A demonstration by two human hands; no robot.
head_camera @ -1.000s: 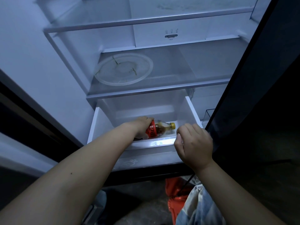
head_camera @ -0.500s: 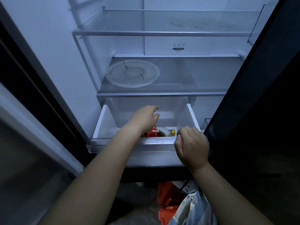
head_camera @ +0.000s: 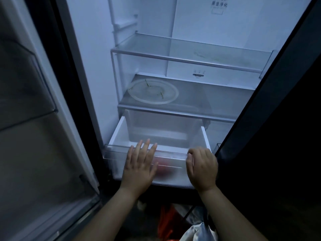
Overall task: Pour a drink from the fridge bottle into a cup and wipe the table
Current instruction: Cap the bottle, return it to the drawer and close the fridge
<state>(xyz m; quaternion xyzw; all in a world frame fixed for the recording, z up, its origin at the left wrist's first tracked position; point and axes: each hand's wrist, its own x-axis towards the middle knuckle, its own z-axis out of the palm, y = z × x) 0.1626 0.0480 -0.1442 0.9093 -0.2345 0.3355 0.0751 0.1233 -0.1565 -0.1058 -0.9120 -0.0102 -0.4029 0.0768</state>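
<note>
In the head view, your left hand [head_camera: 139, 164] lay flat and released against the drawer [head_camera: 118, 136] front at lower centre. Your right hand [head_camera: 202, 166] was clenched over its rim. The bottle [head_camera: 165, 168], a red blur behind the frosted panel, lay between them, nearer your left; its axis was unreadable. A second before, your left hand held it inside.

The left hand [head_camera: 139, 168] left the bottle [head_camera: 165, 168], now flat against the drawer front [head_camera: 173, 164].

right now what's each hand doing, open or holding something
Left hand: open, fingers spread flat against the drawer front, holding nothing.
Right hand: fingers curled over the drawer front's top edge, gripping it.
</note>
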